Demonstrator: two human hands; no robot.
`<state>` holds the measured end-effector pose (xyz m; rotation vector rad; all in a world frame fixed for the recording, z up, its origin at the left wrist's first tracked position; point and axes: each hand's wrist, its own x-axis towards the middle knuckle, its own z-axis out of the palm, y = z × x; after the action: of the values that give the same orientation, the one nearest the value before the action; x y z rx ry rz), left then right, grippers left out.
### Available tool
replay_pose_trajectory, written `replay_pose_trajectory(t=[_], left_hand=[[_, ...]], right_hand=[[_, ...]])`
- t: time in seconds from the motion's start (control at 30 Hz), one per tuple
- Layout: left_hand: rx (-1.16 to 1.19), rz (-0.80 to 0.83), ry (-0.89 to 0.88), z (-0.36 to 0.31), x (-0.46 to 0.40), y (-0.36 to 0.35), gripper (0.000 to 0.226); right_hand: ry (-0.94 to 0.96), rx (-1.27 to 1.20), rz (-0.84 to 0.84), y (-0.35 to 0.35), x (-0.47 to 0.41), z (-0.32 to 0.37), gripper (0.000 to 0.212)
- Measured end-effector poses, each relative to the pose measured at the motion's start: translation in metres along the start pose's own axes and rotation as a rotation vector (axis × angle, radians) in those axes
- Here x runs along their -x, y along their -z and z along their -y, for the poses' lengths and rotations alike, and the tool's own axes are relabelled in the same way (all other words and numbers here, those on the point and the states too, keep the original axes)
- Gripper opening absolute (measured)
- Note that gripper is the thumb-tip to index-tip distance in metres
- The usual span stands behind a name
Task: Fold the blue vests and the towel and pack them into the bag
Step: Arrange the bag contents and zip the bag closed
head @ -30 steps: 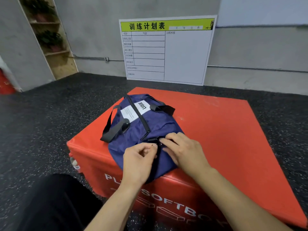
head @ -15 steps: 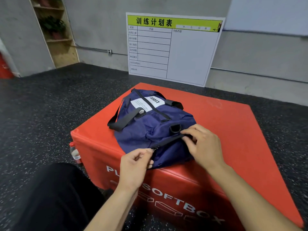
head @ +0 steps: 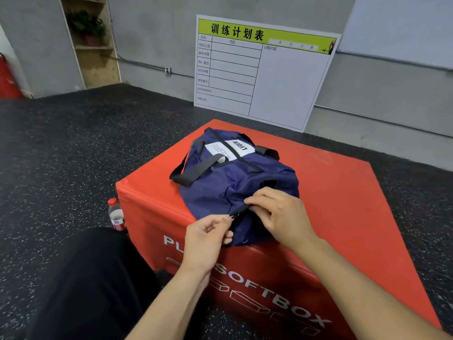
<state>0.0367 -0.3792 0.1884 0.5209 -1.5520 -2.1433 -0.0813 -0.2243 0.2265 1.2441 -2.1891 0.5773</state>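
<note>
Where the dark speckled floor (head: 73, 148) fills the left and middle of the frame, a grey wall (head: 152, 33) closes it off along the top, with a wooden shelf (head: 90, 45) holding a potted plant at upper left. Against that wall, at upper centre, leans a white planning board (head: 289, 79) with a lime-green header. Lower right of it stands the red soft box (head: 343, 197), the surface for the work, with white lettering on its near side. On its near left corner lies the navy bag (head: 220, 185), black handles flopped over its top and a white label facing up; the vests and towel are not visible. At centre, the right hand (head: 282, 217) rests on the bag's near end, its fingers pinching the fabric by the zip. Just left, the left hand (head: 206, 236) has its fingers curled, pinching the zip pull. A small plastic bottle (head: 116, 214) with a red cap stands on the floor beside the box's left corner.
</note>
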Motion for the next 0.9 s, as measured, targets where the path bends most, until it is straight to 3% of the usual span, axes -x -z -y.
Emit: replay_pose_trajectory(t=[0.3, 0.47, 0.73, 0.9], left_hand=[[0.068, -0.048, 0.179, 0.028, 0.009, 0.017, 0.008], [0.024, -0.014, 0.228, 0.043, 0.015, 0.025, 0.010], [-0.083, -0.069, -0.033, 0.010, -0.009, 0.034, 0.003], [-0.215, -0.007, -0.255, -0.023, -0.050, 0.035, 0.003]], right_hand=[[-0.216, -0.030, -0.134, 0.027, -0.017, -0.011, 0.015], [-0.228, 0.002, -0.116, 0.033, -0.018, -0.012, 0.016], [-0.214, 0.018, -0.010, 0.045, -0.002, -0.019, 0.019], [-0.293, 0.068, 0.038, 0.069, 0.021, -0.046, 0.030]])
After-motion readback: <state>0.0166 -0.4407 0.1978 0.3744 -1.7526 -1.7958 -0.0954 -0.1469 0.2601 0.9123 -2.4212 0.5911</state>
